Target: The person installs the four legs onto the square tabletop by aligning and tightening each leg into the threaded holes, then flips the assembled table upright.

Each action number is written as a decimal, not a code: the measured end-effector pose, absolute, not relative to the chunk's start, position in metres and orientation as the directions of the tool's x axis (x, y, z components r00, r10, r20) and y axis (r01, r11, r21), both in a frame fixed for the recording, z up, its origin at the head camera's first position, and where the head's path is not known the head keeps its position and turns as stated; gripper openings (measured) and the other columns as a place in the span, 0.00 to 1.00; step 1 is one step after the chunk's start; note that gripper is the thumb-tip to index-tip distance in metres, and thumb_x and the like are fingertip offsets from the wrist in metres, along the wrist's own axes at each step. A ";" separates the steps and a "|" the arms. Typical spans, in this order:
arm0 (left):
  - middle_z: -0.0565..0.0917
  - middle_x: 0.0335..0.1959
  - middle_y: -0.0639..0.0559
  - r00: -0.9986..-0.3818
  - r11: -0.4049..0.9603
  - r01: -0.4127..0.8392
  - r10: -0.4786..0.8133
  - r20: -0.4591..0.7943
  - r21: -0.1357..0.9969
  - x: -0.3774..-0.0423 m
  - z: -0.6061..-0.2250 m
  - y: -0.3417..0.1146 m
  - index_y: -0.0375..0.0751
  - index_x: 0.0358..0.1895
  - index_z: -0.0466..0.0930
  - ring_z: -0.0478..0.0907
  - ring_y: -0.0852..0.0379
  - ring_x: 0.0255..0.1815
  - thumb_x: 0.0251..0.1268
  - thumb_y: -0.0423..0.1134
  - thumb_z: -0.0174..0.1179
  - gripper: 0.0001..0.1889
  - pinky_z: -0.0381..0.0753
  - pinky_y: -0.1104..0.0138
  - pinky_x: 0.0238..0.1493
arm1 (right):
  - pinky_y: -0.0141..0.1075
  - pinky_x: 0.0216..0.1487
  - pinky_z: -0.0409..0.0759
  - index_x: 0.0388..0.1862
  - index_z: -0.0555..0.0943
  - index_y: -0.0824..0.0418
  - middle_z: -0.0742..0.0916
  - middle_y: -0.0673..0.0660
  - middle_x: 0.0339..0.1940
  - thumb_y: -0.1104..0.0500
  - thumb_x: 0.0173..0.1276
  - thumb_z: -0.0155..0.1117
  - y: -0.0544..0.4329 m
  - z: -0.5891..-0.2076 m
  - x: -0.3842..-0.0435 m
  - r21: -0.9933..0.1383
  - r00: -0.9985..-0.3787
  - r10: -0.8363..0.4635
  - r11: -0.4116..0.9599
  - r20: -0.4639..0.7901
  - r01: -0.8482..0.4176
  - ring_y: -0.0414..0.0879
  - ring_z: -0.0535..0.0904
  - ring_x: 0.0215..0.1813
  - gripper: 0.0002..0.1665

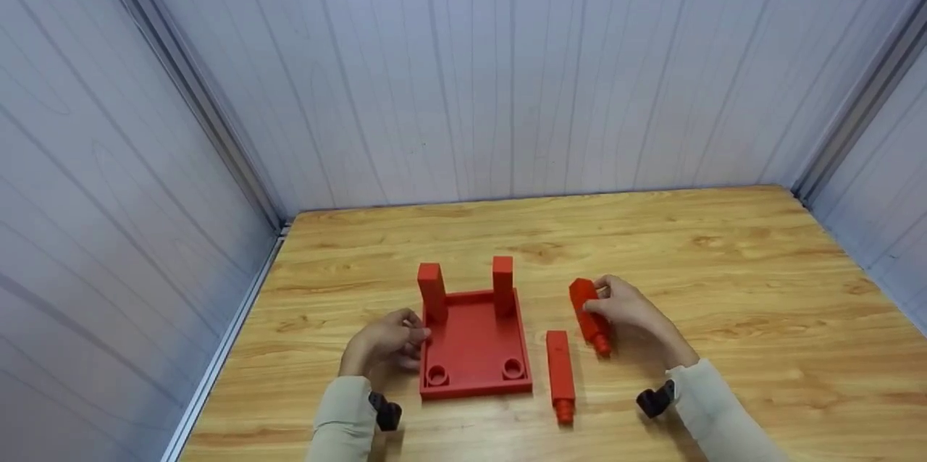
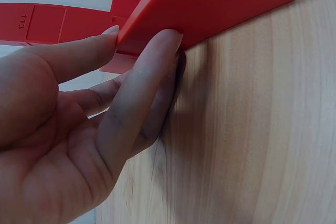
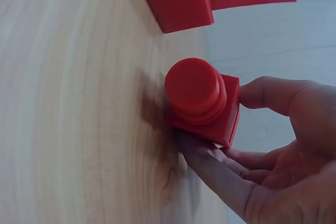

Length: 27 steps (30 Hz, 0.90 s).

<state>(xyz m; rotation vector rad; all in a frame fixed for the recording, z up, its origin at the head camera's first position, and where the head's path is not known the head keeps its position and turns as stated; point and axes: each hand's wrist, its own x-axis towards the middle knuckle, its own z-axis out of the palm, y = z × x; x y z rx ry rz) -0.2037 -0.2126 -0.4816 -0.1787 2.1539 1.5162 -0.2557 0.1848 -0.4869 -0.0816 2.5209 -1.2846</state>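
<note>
At the middle of the table lies a shallow red square base with a raised rim. Two red square posts stand upright at its far corners, and two round sockets sit at the near corners. My left hand pinches the base's left edge, thumb at the rim and fingers along the outer wall. To the right of the base, my right hand grips a red square leg between thumb and fingers. Its round stepped end points toward me, tilted low over the table.
A second loose red leg lies between the base and my right hand, its stepped end toward me. Pale panel walls enclose the wooden table at the back and both sides.
</note>
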 end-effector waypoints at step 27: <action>0.77 0.34 0.45 -0.870 0.390 -0.377 0.161 -0.466 0.840 -0.203 -0.480 -0.210 0.35 0.46 0.68 0.78 0.53 0.32 0.70 0.35 0.54 0.09 0.86 0.61 0.33 | 0.42 0.50 0.80 0.67 0.51 0.65 0.74 0.57 0.54 0.64 0.67 0.60 0.202 -0.495 -0.256 -0.950 -0.899 -0.386 -0.141 -0.207 0.279 0.48 0.79 0.50 0.37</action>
